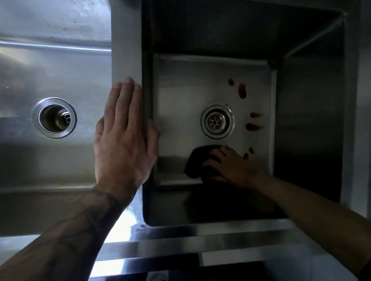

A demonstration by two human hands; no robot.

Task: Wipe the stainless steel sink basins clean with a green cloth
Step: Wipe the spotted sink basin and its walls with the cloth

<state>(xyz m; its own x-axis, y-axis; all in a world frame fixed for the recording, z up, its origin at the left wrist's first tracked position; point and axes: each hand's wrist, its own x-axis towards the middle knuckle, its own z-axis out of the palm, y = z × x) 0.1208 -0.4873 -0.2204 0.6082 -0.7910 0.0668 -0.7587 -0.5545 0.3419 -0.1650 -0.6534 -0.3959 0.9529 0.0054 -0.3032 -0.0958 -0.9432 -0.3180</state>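
Palm of left hand point(123, 140) flat on divider point(126, 56), grip released, right hand point(232, 166) in basin point(181, 92), clutching cloth point(195, 161)

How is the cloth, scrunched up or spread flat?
Scrunched up: the cloth bulges in a dark lump under the right hand on the basin floor.

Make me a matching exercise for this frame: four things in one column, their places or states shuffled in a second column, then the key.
1. left hand
2. right hand
3. cloth
4. reddish stains

A. on the right basin floor, right of the drain
B. flat on the divider between the basins
C. fingers curled over the cloth
D. dark-looking, bunched by the floor's near edge

Pairs: 1-B, 2-C, 3-D, 4-A
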